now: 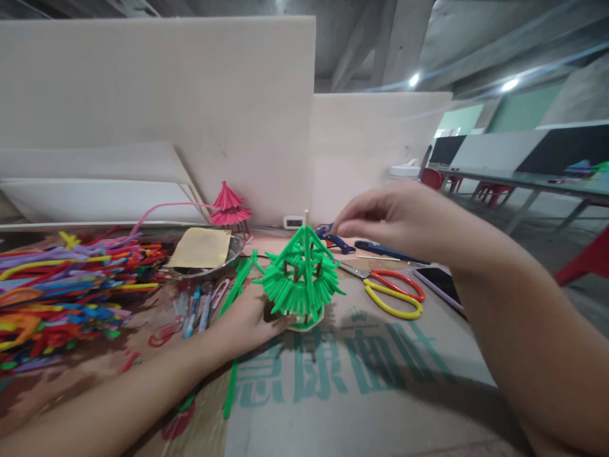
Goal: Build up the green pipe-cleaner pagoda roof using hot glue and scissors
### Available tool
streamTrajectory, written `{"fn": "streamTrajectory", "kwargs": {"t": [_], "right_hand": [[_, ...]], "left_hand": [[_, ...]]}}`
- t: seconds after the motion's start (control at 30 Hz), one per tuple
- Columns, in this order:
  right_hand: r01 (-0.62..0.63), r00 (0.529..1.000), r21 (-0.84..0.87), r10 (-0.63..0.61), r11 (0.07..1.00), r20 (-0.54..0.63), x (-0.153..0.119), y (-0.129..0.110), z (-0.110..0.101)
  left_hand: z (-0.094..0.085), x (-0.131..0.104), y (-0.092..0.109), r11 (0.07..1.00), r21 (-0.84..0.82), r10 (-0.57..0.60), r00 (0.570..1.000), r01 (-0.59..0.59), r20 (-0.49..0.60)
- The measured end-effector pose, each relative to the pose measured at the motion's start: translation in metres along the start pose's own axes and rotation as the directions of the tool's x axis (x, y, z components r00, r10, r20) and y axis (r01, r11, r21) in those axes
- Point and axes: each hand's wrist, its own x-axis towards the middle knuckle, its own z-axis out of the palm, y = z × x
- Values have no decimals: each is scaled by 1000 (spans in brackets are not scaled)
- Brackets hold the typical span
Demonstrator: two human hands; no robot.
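A green two-tiered pagoda model (pixel 304 285) made of fuzzy pipe cleaners stands upright on a pale base, with brown posts between its roofs and a thin pale stick at the top. My left hand (pixel 250 324) grips the base from the left, its thumb on the front edge and its other fingers hidden behind. Raised to the right of the roof is my right hand (pixel 385 216), apart from the model. Its thumb and fingers are pinched together, and whatever lies between them cannot be made out. Behind the fingertips shows a blue glue gun (pixel 339 241).
Scissors (pixel 394 295) with red and yellow handles and a phone (pixel 440 285) lie at right. Colourful pipe cleaners (pixel 71 298) heap at left, beside pens (pixel 193 311) and a metal bowl (pixel 233 251) under a yellow pad (pixel 202 247). A pink pagoda (pixel 231 206) stands behind.
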Motion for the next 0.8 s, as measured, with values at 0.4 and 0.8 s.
{"fn": "streamTrajectory", "kwargs": {"t": [0.4,0.8], "right_hand": [[103,993,-334,-76,937,93,-8,-17,28],[28,995,-189,-10,982,96,0,-14,22]], "left_hand": [[0,0,1,999,-10,49,999,-49,0],[-2,1,3,999,-15,34,999,-34,20]]}}
